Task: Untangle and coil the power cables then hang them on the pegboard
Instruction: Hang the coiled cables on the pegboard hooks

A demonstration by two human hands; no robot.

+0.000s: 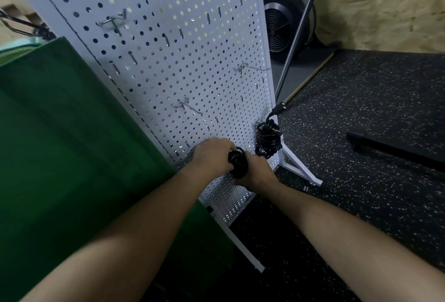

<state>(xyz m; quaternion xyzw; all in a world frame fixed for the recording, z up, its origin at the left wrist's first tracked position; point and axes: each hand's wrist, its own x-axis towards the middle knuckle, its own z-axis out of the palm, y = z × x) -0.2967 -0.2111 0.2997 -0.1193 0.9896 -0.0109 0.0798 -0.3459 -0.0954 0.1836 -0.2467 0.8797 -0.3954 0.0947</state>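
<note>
A white pegboard [168,61] stands upright on white feet, with several metal hooks on it. One coiled black cable [268,139] hangs on a low hook at the board's right edge, its plug sticking up. A second black coiled cable [238,163] is held low against the board between both hands. My left hand [212,155] grips its upper left side and my right hand [256,171] grips its lower right side. The hook behind this coil is hidden by my hands.
A green cloth-covered surface [72,145] fills the left. A black fan [284,22] and a slanted dark pole [298,34] stand behind the board. Speckled black floor [361,157] lies to the right, with a black bar [390,147] on it.
</note>
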